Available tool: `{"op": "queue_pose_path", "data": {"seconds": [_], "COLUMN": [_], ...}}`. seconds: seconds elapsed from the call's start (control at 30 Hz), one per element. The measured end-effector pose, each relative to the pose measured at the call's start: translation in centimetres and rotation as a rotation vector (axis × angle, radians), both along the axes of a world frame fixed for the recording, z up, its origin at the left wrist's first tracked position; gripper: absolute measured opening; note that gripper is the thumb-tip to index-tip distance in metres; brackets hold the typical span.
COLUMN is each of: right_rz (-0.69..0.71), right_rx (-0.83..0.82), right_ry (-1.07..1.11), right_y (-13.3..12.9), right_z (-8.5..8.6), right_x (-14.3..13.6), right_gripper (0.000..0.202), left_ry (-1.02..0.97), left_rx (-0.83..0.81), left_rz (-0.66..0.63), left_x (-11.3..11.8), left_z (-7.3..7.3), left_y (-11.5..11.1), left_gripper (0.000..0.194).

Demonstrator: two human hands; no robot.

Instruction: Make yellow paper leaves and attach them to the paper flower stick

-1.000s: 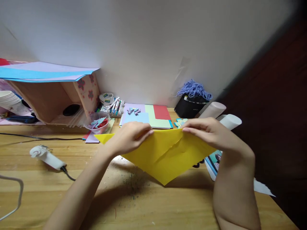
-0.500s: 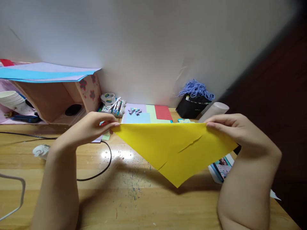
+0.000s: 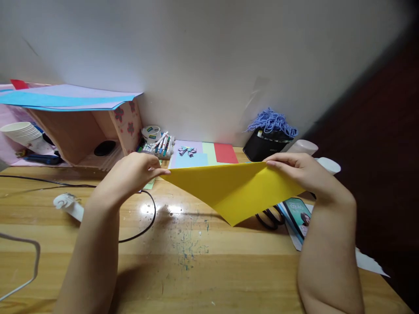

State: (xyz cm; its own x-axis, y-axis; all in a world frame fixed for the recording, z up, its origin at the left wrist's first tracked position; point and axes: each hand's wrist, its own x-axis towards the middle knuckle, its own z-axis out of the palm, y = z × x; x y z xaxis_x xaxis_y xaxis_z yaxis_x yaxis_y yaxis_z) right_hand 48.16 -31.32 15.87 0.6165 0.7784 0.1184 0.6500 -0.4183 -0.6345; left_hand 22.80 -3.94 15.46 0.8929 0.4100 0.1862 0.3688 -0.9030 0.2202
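A sheet of yellow paper [image 3: 229, 189], folded into a triangle, hangs between my two hands above the wooden table [image 3: 235, 279]. Its long straight edge is on top and its point faces down toward me. My left hand [image 3: 139, 170] pinches the left corner between thumb and fingers. On the other side, my right hand [image 3: 294, 170] is closed on the top edge, short of the right corner, which is partly behind that hand. Behind the paper lie coloured sheets [image 3: 225, 153] and a small folded paper piece [image 3: 187, 151].
Markers [image 3: 163, 144] and a tape roll [image 3: 151, 133] stand beside an open box [image 3: 122, 124] at back left. A black holder [image 3: 265, 146] carries blue yarn [image 3: 273, 122]. Scissors [image 3: 271, 219] and a phone [image 3: 297, 213] lie at right; a black cable [image 3: 153, 213] curves at left.
The yellow paper has tilted and looks shorter, its lower point higher. My right hand has moved left, my left hand slightly right. Scissors and more of the phone now show.
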Motion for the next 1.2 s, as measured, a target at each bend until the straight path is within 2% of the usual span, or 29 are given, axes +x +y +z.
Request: {"op": "queue_pose_path", "data": {"seconds": [0.1,0.2,0.23,0.3,0.4,0.57,0.67,0.73,0.87,1.07,1.2], "right_rz": [-0.029,-0.019,-0.007,0.033,0.119,0.210,0.326,0.361,0.304,0.218,0.128], "right_rx": [0.081,0.157,0.173,0.189,0.162,0.228,0.297,0.335,0.391,0.377,0.280], "right_ry": [-0.007,0.024,0.039,0.056,-0.013,-0.431,-0.539,-0.531,-0.456,-0.289,-0.201], "right_y": [0.0,0.1,0.2,0.6,1.5,3.5,4.7,5.4,6.0,5.4,4.6], "right_z": [-0.2,-0.4,-0.4,-0.4,-0.3,-0.5,-0.8,-1.1,-1.4,-1.2,-0.8], "right_x": [0.0,-0.4,-0.6,-1.1,-2.0,-4.3,-6.3,-7.5,-8.5,-6.7,-4.9], "right_gripper": [0.035,0.034,0.035,0.035,0.032,0.018,0.016,0.015,0.011,0.010,0.014], "left_ry": [-0.147,-0.272,-0.297,-0.355,-0.390,-0.367,-0.362,-0.372,-0.401,-0.368,-0.315], "left_rx": [0.121,0.145,0.146,0.169,0.202,0.240,0.236,0.234,0.220,0.124,0.037], "left_rz": [-0.043,-0.257,-0.292,-0.314,-0.277,-0.188,-0.183,-0.182,-0.181,-0.207,-0.221], "left_x": [1.1,2.9,3.5,4.5,5.3,5.0,4.8,4.8,4.7,4.1,3.5], "left_z": [0.0,-0.5,-0.7,-1.4,-2.2,-2.3,-2.0,-1.9,-1.9,-1.4,-0.6], "left_y": [-2.3,-4.9,-5.7,-6.9,-7.9,-8.7,-9.2,-9.5,-9.6,-8.9,-7.9], "left_gripper": [0.034,0.028,0.025,0.020,0.021,0.021,0.023,0.025,0.027,0.024,0.022]}}
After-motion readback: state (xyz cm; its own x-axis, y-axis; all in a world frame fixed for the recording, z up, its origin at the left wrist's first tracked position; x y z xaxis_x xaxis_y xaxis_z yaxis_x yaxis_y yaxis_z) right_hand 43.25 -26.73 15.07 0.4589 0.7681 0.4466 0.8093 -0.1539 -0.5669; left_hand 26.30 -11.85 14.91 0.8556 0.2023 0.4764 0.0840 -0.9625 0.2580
